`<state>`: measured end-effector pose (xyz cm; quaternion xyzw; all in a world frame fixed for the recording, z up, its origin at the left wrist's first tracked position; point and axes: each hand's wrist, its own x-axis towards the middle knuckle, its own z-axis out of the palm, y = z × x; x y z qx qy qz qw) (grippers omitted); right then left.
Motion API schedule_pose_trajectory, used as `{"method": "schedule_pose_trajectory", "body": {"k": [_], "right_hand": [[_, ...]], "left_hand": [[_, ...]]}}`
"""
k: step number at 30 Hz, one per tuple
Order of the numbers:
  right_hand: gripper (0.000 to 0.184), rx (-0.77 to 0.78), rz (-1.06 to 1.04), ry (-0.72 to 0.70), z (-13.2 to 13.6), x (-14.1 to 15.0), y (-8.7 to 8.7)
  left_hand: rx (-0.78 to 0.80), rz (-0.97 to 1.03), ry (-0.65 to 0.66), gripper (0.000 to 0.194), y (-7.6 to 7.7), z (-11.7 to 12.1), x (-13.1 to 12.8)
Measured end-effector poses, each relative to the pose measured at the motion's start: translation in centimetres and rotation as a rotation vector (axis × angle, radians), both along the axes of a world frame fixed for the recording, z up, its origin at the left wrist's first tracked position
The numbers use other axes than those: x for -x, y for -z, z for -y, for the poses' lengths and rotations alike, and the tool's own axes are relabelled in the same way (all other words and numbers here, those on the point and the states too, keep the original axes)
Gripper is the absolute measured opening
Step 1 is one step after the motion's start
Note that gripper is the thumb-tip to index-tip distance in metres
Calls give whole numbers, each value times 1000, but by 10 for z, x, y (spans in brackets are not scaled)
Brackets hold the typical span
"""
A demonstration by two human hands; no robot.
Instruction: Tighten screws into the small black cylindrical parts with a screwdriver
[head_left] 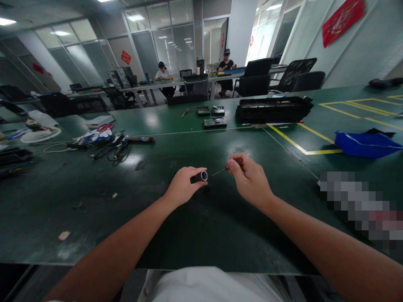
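Note:
Between the thumb and fingers of my left hand (184,184) is a short black cylinder (197,178), its round end with a pale ring turned to the right. It looks like a small flashlight body, though I cannot tell for sure. My right hand (248,174) is closed around the red handle of a thin screwdriver (226,168). The metal shaft points left and slightly down toward the ringed end, with a small gap between tip and cylinder. Both hands are above the green tabletop (189,235).
Several cables (115,147) lie in a tangle at the left. Circuit-board devices (214,123), keys (185,112) and a long black housing (273,110) stand farther back. A blue bin (367,143) sits at the right, above a blurred-out patch. Two people work at a far table.

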<state>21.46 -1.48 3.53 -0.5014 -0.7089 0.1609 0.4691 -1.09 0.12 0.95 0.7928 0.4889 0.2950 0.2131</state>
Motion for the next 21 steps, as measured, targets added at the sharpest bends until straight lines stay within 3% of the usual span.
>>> {"method": "schedule_pose_trajectory", "body": {"k": [7,12,14,21], "right_hand": [[23,9,6,-5,1,1,-2],[23,9,-4,-7,1,0,-2],[23,8,-7,-9,1,0,-1],[23,17,-11,-14,2,-1,0]], "left_hand": [[178,466,-44,32,3,-3,-4],[347,668,17,41,1,-5,1],[369,601,59,37,-5,-2,3],[264,-55,145,22,-23,7,3]]}}
